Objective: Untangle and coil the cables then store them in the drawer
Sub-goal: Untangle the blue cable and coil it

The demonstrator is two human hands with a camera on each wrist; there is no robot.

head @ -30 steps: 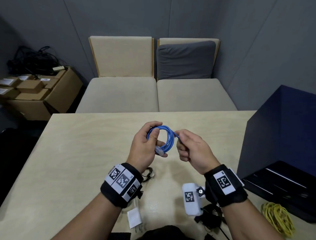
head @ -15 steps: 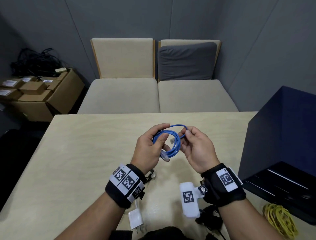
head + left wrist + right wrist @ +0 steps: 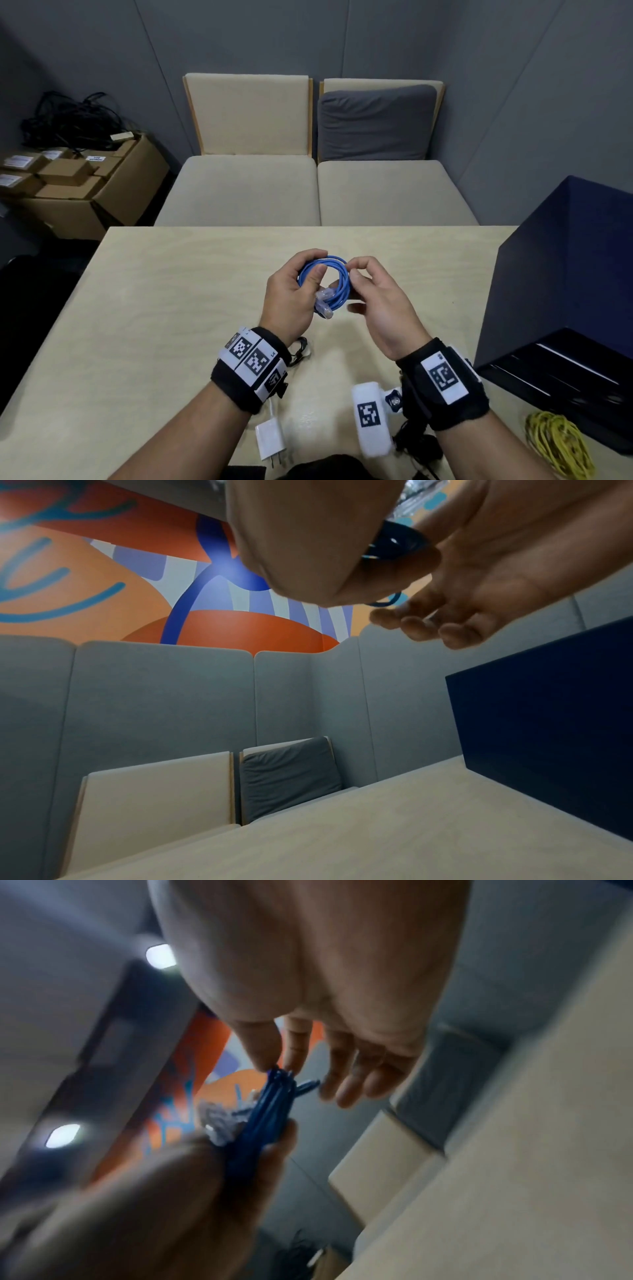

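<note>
A blue network cable (image 3: 329,282) is wound into a small coil and held above the light wooden table (image 3: 171,308). My left hand (image 3: 298,291) grips the coil's left side, thumb pressed on the loops. Two clear plugs (image 3: 323,303) hang from the coil's lower edge. My right hand (image 3: 363,284) pinches the coil's right edge between thumb and forefinger; the blurred right wrist view shows those fingertips (image 3: 274,1064) on the blue cable (image 3: 263,1123). An open dark drawer (image 3: 565,387) sits under a navy cabinet (image 3: 565,267) at right.
A coiled yellow cable (image 3: 555,445) lies at the table's near right corner. A white charger plug (image 3: 270,442) and dark cables (image 3: 418,442) lie near the front edge under my wrists. Beige seats (image 3: 318,192) stand behind the table, cardboard boxes (image 3: 78,192) at far left.
Both hands have stayed above the table's middle. The coil has gained a loop and tightened; the loose end is now tucked in, and my right hand has shifted to the coil's right edge.
</note>
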